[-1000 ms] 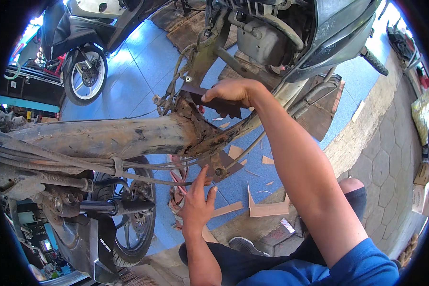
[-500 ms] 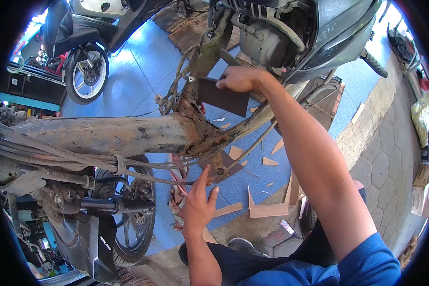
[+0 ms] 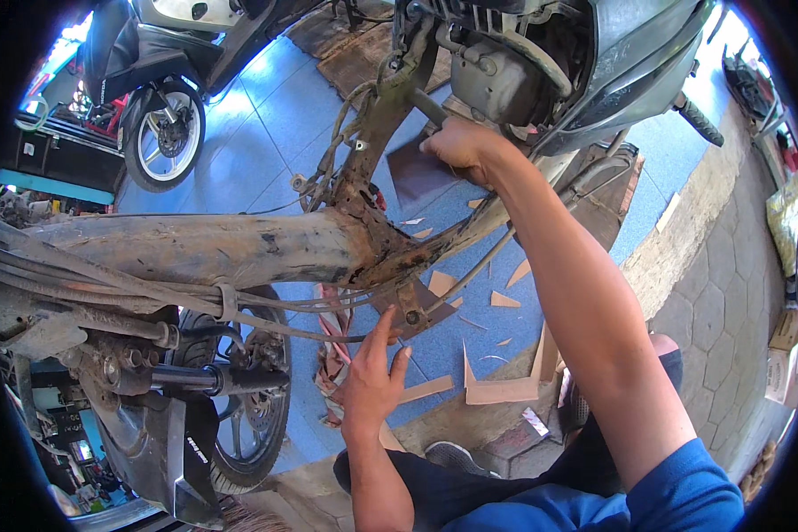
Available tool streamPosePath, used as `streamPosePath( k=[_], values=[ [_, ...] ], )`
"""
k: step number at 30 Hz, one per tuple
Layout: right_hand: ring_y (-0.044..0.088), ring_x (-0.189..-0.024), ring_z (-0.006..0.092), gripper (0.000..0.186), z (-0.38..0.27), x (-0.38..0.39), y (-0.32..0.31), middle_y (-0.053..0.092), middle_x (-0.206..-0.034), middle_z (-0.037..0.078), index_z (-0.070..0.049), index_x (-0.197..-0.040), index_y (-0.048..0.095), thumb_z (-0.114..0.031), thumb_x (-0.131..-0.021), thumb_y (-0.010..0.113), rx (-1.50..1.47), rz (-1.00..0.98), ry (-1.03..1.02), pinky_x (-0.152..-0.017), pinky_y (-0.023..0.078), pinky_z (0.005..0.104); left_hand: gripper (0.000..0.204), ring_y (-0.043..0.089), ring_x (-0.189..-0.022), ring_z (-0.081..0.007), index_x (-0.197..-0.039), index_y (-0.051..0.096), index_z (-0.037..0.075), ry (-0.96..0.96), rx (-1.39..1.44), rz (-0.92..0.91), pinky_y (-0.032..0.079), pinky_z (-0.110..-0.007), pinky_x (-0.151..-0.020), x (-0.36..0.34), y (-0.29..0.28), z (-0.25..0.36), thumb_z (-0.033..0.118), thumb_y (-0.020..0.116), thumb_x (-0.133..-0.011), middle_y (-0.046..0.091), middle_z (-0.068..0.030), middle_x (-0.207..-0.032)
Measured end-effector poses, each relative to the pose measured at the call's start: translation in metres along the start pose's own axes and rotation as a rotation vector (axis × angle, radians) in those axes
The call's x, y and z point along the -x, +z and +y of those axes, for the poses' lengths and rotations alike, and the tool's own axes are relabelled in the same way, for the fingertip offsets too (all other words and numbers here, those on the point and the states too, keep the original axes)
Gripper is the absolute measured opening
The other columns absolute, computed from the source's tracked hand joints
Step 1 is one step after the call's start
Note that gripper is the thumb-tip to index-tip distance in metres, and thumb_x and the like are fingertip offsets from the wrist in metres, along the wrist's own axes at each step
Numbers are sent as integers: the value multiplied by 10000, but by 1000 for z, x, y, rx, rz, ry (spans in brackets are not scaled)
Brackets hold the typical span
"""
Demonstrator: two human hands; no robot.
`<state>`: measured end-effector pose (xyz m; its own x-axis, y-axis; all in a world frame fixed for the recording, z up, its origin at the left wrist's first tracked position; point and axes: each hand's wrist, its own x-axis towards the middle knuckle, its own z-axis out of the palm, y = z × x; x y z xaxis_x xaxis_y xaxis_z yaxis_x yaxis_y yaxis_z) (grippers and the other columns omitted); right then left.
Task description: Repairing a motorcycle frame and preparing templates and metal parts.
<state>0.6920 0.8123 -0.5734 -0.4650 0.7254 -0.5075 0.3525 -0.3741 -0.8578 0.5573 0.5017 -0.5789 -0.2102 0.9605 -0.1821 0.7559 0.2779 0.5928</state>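
- Our right hand [image 3: 459, 146] is closed on a dark sheet [image 3: 419, 174], pressing it by the rusty frame [image 3: 239, 248].
- Our left hand [image 3: 372, 377] is open, fingers up, touching the bracket [image 3: 412, 309] under the frame.
- Cardboard scraps [image 3: 496, 386] lie on the blue floor [image 3: 266, 124]; wheel [image 3: 164, 133] far left.

We saw the right hand [image 3: 459, 146] gripping a dark flat piece [image 3: 419, 175] by the rusty motorcycle frame [image 3: 239, 248], the left hand [image 3: 372, 381] open under its bracket [image 3: 412, 306].
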Motion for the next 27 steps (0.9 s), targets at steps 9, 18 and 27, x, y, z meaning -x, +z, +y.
streamPosePath(
  k=[9, 18, 27],
  values=[
    [727, -838, 331, 279, 9, 6, 2, 645, -1002, 222, 129, -1084, 562, -90, -911, 566, -255, -75, -44, -673, 653, 413, 616, 683, -1062, -337, -1462, 469, 84, 23, 2, -1, 507, -461, -926, -2, 4, 2, 139, 698, -894, 700, -187, -1147],
    [728, -872, 325, 373, -8, -2, 3, 709, -927, 244, 99, -1012, 668, -259, -908, 652, 391, -243, -161, -768, 595, 405, 608, 654, -1100, -356, -1486, 434, 112, 34, 17, -26, 505, -467, -933, -1, -1, 5, 144, 663, -924, 674, -189, -1179],
    [666, -1073, 421, 292, -15, -20, 20, 704, -1130, 226, -61, -1061, 752, -271, -889, 644, 902, 154, -301, -925, 529, 465, 624, 621, -1133, -396, -1502, 399, 117, 61, 39, -41, 505, -483, -926, 4, -1, 6, 95, 641, -928, 640, -205, -1237]
  ],
)
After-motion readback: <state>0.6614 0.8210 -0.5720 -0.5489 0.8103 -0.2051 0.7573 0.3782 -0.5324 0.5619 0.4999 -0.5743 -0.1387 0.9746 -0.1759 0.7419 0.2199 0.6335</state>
